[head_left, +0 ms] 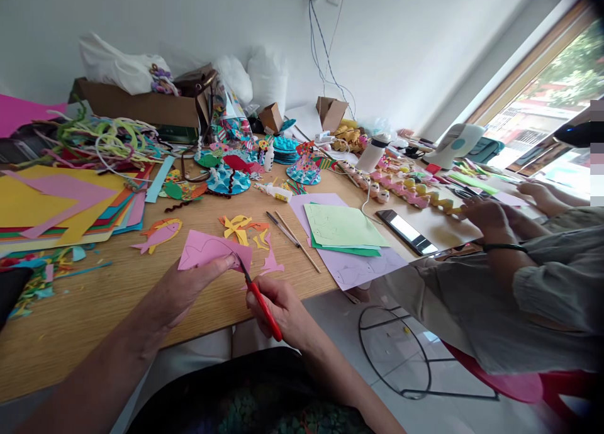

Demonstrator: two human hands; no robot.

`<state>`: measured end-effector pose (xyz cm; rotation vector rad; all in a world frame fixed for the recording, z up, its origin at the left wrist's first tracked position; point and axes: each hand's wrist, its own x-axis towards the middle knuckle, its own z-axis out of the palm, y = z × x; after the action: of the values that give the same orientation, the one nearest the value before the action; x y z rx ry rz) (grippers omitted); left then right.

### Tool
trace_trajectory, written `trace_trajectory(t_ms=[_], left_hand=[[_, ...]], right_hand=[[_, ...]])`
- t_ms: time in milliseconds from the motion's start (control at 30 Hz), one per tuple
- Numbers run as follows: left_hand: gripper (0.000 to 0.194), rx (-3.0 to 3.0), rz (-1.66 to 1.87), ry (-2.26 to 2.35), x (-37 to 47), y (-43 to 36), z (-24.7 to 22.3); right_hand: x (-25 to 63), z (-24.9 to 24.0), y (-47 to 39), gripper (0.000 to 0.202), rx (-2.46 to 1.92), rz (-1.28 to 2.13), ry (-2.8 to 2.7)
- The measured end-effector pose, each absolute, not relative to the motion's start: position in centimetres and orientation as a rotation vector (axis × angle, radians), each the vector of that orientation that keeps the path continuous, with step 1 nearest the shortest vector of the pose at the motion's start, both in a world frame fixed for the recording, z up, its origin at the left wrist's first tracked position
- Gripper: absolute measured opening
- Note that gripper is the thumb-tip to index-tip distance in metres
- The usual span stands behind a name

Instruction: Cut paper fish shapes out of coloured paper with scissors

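Note:
My left hand pinches a piece of pink paper that carries a drawn fish outline. In my right hand is a pair of scissors with red handles, its dark blades at the right side of the pink paper. A cut-out pink and orange fish lies on the table to the left. Yellow and orange paper scraps and pink scraps lie just beyond the paper. A pen and a thin wooden stick rest to the right of them.
Green sheets lie on purple paper, beside a phone. Coloured paper and pipe cleaners are stacked at left. Glue bottles and blue paper crafts stand behind. A co-worker's hand is at right.

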<state>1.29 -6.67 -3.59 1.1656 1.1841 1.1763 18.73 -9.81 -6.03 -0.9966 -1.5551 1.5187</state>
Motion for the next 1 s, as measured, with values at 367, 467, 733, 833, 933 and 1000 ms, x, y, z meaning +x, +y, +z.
trace_trajectory(t_ms=[367,467,733,833,933,1000], left_hand=[[0.017,1.144,1.045,1.114,0.75,-6.4,-3.11],[0.013,1.155,1.012,1.103,0.68,-6.37,-2.98],[0.018,1.151,1.077,1.165,1.18,-6.56,-2.59],[0.014,1.155,1.088,1.167,1.22,-6.59,-2.77],[0.014,1.166,1.12,1.168,1.21,-6.57,-2.95],[0.016,1.169,1.134,1.175,1.19,-6.54,-3.08]], right_hand=[[18.95,-6.53,-9.83,0.043,-1.001,1.437,-1.661],[18.93,-6.51,-9.82,0.044,-1.012,1.436,-1.662],[19.03,-6.07,-9.68,0.042,-1.0,1.515,-1.668],[19.06,-6.06,-9.68,0.041,-0.986,1.519,-1.654],[19.03,-6.1,-9.73,0.042,-0.998,1.517,-1.641],[19.0,-6.15,-9.77,0.043,-1.003,1.516,-1.626]])
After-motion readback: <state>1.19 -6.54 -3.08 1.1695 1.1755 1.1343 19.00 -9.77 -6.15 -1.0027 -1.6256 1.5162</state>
